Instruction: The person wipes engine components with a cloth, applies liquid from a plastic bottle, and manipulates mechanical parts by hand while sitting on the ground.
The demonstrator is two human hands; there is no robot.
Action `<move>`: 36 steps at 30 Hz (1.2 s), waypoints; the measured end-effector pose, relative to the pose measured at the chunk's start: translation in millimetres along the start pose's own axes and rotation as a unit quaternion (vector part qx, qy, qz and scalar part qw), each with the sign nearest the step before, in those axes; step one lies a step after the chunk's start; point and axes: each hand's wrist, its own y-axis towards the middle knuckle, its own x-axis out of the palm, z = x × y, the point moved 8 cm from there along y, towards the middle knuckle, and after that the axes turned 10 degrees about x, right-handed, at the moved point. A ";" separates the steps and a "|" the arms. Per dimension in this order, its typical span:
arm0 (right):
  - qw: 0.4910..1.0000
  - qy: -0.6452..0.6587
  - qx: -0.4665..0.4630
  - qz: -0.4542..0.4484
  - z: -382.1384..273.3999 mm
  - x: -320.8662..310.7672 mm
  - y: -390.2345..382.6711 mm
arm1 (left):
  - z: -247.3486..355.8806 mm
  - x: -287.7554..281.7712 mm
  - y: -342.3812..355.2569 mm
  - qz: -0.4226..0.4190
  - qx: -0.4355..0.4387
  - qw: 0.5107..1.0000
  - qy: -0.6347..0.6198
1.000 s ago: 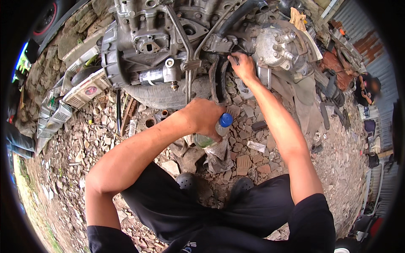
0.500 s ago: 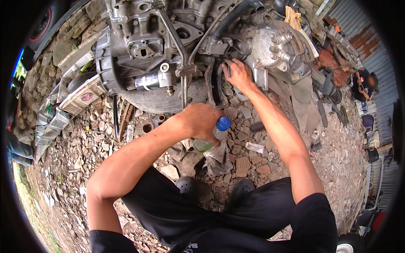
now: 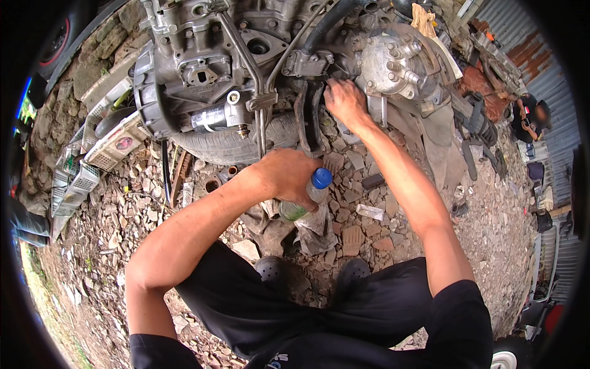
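Observation:
My left hand (image 3: 289, 178) is wrapped round a clear plastic bottle (image 3: 318, 192) with a blue cap, above the rubble between my knees. Some green shows low in the bottle. Farther forward, my right hand (image 3: 345, 101) is at the lower side of a greasy metal engine (image 3: 212, 61), beside the round metal housing (image 3: 388, 66). Its fingers are curled, and their tips are hidden, so what they grip does not show. Just left of that hand stands a dark curved bracket (image 3: 307, 117).
A tyre (image 3: 227, 144) lies under the engine. Broken tile and stone cover the ground (image 3: 98, 270). A crumpled grey plastic bag (image 3: 316, 234) lies below the bottle. White crates (image 3: 117, 141) stand at left. Another person (image 3: 530, 120) is far right by a corrugated metal wall.
The view has shifted slightly, so the engine sits a little farther left. My right hand's fingers are more curled against the engine. My left hand keeps hold of the bottle.

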 end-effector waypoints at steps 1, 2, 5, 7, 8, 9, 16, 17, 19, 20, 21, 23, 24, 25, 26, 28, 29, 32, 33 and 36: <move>1.000 -0.011 -0.008 0.020 2.9 2.3 -2.2 | 2.6 -1.4 1.6 -0.001 0.005 1.000 -0.002; 0.998 0.050 0.043 -0.013 -6.6 4.3 -4.0 | 0.5 -1.9 -1.5 -0.002 0.001 1.000 -0.004; 0.990 0.123 0.048 -0.051 -7.0 0.6 7.9 | -1.9 -1.7 -4.5 -0.001 -0.005 1.000 -0.008; 0.998 0.024 -0.051 0.001 -1.8 -3.4 2.6 | -0.3 -1.7 -3.3 -0.002 -0.008 1.000 -0.007; 0.996 -0.010 -0.081 0.035 1.1 -0.6 -3.8 | 0.5 -2.5 -1.8 -0.002 -0.008 1.000 -0.006; 0.991 -0.043 -0.111 0.068 -0.3 0.0 -9.8 | 1.0 -2.1 0.1 -0.005 -0.006 1.000 -0.007; 0.998 -0.002 -0.059 -0.010 -11.4 3.0 -1.6 | -1.9 -0.8 -6.1 -0.014 -0.013 1.000 -0.012; 0.995 -0.040 -0.085 0.037 -7.8 0.5 -5.3 | -2.1 -0.6 -4.6 -0.013 -0.010 1.000 -0.013; 0.989 -0.028 -0.123 0.071 6.1 4.0 -8.9 | 1.6 -0.8 0.8 -0.009 -0.001 1.000 -0.010; 0.993 -0.021 -0.109 0.048 1.7 7.6 -8.1 | 0.6 -0.1 -1.9 -0.008 -0.006 1.000 -0.010; 0.995 -0.013 -0.096 0.025 -2.9 11.5 -7.8 | -0.5 0.6 -4.0 -0.012 -0.008 1.000 -0.009; 0.995 -0.023 -0.100 0.020 -7.5 5.6 -3.4 | -0.8 0.9 -5.3 -0.018 -0.008 1.000 -0.007; 0.992 -0.034 -0.120 0.010 -10.2 2.0 -1.0 | -0.8 2.2 -4.6 -0.019 -0.006 1.000 -0.007; 0.989 -0.045 -0.140 0.000 -13.4 -0.9 1.2 | -0.8 3.7 -4.1 -0.019 -0.004 1.000 -0.007; 0.992 -0.054 -0.101 -0.058 -20.2 -2.3 10.4 | -3.4 3.2 -6.1 -0.020 -0.007 1.000 -0.005; 0.992 -0.067 -0.089 -0.065 -27.5 -6.1 14.5 | -3.5 2.0 -7.9 -0.020 -0.010 1.000 -0.008; 0.991 -0.075 -0.083 -0.068 -28.9 -7.4 15.1 | -2.5 1.2 -8.9 -0.019 -0.010 1.000 -0.010; 0.984 -0.103 -0.144 0.000 -16.2 -1.9 -7.2 | 0.4 1.1 -5.2 -0.014 0.005 1.000 -0.004; 0.981 -0.104 -0.163 0.013 -20.6 -0.2 -11.3 | 0.3 0.9 -6.1 -0.009 0.007 1.000 -0.004; 0.984 -0.113 -0.074 -0.116 -5.7 13.4 12.4 | 1.0 0.9 -9.2 -0.004 0.006 1.000 -0.006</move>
